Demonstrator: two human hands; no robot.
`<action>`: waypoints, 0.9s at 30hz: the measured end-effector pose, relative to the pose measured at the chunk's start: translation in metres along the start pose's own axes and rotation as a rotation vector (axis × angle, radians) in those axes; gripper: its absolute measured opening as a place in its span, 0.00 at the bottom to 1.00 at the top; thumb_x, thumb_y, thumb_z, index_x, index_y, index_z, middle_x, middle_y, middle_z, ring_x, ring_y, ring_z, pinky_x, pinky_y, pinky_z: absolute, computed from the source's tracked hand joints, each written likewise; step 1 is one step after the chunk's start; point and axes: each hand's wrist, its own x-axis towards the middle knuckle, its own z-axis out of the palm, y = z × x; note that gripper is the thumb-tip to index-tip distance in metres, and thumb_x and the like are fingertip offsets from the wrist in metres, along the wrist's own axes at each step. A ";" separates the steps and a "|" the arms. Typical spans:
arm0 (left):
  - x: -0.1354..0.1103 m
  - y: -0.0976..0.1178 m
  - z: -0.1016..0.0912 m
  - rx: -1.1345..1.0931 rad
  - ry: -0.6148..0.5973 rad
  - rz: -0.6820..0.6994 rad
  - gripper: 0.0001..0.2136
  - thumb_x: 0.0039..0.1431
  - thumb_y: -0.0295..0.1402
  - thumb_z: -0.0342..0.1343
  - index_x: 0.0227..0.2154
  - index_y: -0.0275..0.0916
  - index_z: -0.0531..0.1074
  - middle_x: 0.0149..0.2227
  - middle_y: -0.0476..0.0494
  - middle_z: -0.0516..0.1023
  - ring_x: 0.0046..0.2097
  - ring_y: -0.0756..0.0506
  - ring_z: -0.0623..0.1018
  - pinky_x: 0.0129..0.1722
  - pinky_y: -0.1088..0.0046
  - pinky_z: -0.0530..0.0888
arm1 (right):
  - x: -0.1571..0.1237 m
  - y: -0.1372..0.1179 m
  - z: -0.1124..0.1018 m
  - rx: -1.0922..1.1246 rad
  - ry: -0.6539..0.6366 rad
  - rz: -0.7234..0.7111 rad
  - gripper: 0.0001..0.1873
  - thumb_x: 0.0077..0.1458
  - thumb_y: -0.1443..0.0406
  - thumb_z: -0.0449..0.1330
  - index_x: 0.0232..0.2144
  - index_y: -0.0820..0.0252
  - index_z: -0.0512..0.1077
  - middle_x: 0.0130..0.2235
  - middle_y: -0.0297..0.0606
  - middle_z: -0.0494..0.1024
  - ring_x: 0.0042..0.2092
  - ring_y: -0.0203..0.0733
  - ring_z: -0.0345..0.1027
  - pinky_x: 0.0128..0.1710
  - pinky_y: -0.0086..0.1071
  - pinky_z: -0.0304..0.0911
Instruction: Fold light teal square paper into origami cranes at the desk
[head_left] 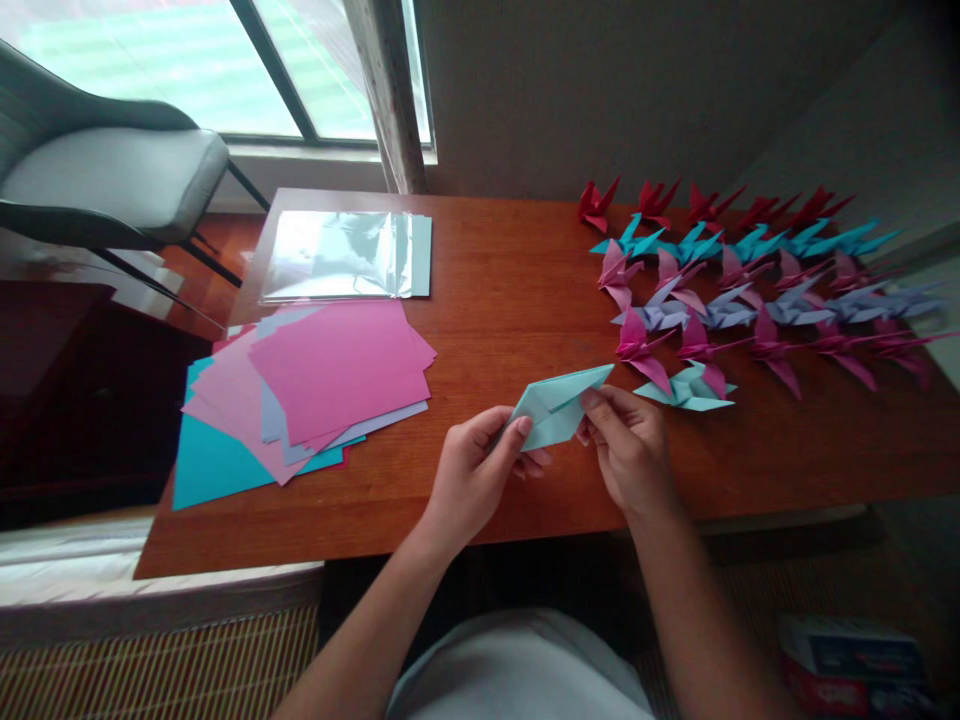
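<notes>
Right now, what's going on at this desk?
A person holds a partly folded mint paper between both hands, the left hand pinching its left end and the right hand its right side, just above the wooden table. A loose stack of coloured sheets lies to the left, with a clear plastic sleeve behind it. Rows of finished paper cranes stand to the right, a mint crane nearest the right hand.

Probably home: armchair (112, 175), wooden table (510, 270).
</notes>
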 end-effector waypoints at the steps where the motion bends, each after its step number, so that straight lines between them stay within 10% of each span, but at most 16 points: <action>1: 0.000 0.000 0.000 0.005 0.000 0.000 0.16 0.65 0.44 0.57 0.31 0.35 0.74 0.27 0.44 0.83 0.26 0.51 0.80 0.26 0.81 0.73 | 0.001 0.000 -0.001 -0.018 0.003 -0.015 0.21 0.59 0.55 0.64 0.19 0.58 0.67 0.20 0.29 0.65 0.24 0.33 0.56 0.24 0.29 0.52; 19: -0.001 0.001 -0.001 0.004 -0.038 -0.026 0.15 0.65 0.43 0.57 0.32 0.35 0.75 0.26 0.45 0.81 0.26 0.51 0.79 0.25 0.81 0.73 | 0.001 0.001 -0.006 -0.036 0.051 -0.034 0.20 0.59 0.55 0.64 0.20 0.58 0.68 0.20 0.29 0.66 0.24 0.33 0.57 0.24 0.29 0.52; 27: 0.003 0.025 -0.024 0.282 -0.002 0.066 0.14 0.66 0.42 0.56 0.44 0.35 0.75 0.25 0.48 0.78 0.24 0.51 0.77 0.25 0.80 0.73 | -0.017 -0.024 -0.009 -0.530 -0.130 -0.235 0.19 0.65 0.58 0.57 0.23 0.57 0.71 0.22 0.32 0.70 0.26 0.36 0.63 0.28 0.33 0.57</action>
